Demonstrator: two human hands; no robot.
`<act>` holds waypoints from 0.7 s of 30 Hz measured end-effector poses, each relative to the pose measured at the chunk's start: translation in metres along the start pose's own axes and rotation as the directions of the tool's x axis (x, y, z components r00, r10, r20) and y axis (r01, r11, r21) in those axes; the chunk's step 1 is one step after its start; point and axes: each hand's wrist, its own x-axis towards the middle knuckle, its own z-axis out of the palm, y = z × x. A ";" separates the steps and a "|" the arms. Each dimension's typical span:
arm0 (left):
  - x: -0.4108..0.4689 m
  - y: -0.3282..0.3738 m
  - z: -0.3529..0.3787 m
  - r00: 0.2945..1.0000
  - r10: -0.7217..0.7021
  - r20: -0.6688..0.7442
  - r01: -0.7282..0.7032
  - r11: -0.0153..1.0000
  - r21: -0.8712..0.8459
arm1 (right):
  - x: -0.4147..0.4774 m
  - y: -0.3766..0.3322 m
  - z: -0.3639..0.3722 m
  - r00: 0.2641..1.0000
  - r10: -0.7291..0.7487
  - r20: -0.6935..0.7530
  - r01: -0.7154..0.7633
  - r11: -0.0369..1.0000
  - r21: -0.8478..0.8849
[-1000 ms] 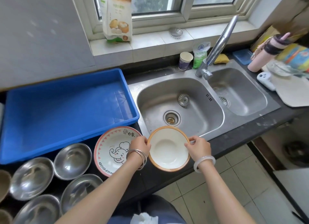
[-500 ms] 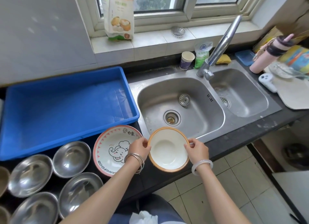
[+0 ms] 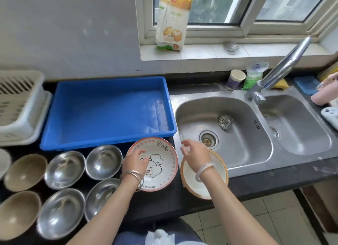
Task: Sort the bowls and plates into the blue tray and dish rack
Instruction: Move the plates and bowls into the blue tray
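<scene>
over cartoon bowl (image 3: 162,164), orange-rimmed bowl (image 3: 218,171) — hands (image 3: 135,160) relaxed

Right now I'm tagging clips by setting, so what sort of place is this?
Most likely a home kitchen: a stainless double sink with a tap, a blue tray and dish rack alongside, and steel bowls set out on the dark counter.

**A home kitchen, seen at the sink**

A steel double sink (image 3: 247,149) with a tall tap (image 3: 285,65) is sitting in a dark counter (image 3: 274,178) at 2 o'clock. A food bag (image 3: 172,19) is standing on the tiled windowsill (image 3: 201,54) at 12 o'clock. Steel bowls (image 3: 65,169) are lying at 8 o'clock.
</scene>
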 end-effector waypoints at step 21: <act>-0.011 -0.046 -0.006 0.954 -0.296 -0.042 0.269 0.912 -0.310 | 0.052 -0.036 0.028 0.912 0.008 0.409 0.121 0.950 -0.287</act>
